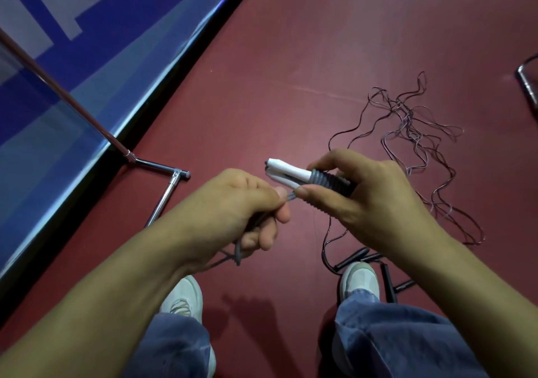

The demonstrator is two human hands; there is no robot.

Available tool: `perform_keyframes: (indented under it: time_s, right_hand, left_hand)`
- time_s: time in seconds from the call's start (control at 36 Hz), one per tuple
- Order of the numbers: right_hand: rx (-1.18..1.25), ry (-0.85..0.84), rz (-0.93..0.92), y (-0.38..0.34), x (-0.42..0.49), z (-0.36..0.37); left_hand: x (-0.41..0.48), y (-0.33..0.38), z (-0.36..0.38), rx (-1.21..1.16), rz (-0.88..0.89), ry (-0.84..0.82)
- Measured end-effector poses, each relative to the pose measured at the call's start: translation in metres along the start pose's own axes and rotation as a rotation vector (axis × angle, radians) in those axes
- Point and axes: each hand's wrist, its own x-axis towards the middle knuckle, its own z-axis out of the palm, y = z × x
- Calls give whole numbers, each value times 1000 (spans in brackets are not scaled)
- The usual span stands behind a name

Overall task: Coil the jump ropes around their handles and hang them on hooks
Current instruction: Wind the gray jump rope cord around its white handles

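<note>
My right hand (366, 200) grips a pair of white jump-rope handles (286, 171) held side by side, with grey rope coiled around them (324, 178). My left hand (241, 203) pinches the loose grey rope (237, 254) just left of the coil, and the rope hangs down below that hand. On the red floor to the right lies a tangle of thin dark ropes (413, 133). Their black handles (353, 257) lie by my right shoe.
A metal rack base (163, 168) with a slanted pole (58, 89) stands at the left, in front of a blue banner wall (87, 42). Another metal frame (528, 77) shows at the right edge. My two shoes (186, 296) stand on the red floor.
</note>
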Motion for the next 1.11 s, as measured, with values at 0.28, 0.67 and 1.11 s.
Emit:
perform_keyframes:
  time_s: [0.28,0.67,1.11]
  right_hand:
    - [-415,-104,-76,-12,-6,20]
    - [-422,-149,-54,-10,-7,24]
    - [-338,-250,-34,-12,-7,14]
  left_hand:
    - [8,6,8,33,-155,-31]
    - [1,11,-19,-464,-177,-363]
    - [17,-3,-16,273,166,241]
